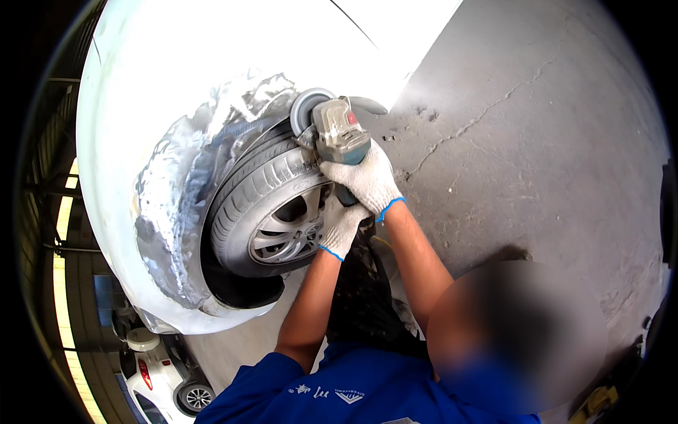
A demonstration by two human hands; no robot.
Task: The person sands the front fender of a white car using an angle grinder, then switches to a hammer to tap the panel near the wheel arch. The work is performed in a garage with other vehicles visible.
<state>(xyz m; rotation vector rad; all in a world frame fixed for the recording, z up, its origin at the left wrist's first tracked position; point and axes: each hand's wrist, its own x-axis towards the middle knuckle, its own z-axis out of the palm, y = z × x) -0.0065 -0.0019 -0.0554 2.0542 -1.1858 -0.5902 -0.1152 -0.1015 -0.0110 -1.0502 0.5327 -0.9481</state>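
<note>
My right hand point(367, 177), in a white knit glove with blue cuff, grips the body of a dusty angle grinder point(341, 138). My left hand point(342, 228), gloved alike, is lower, closed on the grinder's rear end, its fingers partly hidden. The grinder's round disc point(308, 109) is at the upper edge of a wheel arch on a white car point(141, 85). A rough, bare-metal and filler patch point(173, 226) runs along the arch. Below the disc sits the dusty tyre point(240, 215) with a silver alloy rim point(289, 240).
A cracked grey concrete floor point(508, 155) spreads right of the car. Another white car point(159, 374) stands at the lower left, near a metal-framed wall. A yellow cord point(381, 242) lies near my legs. A blurred round area covers the lower right.
</note>
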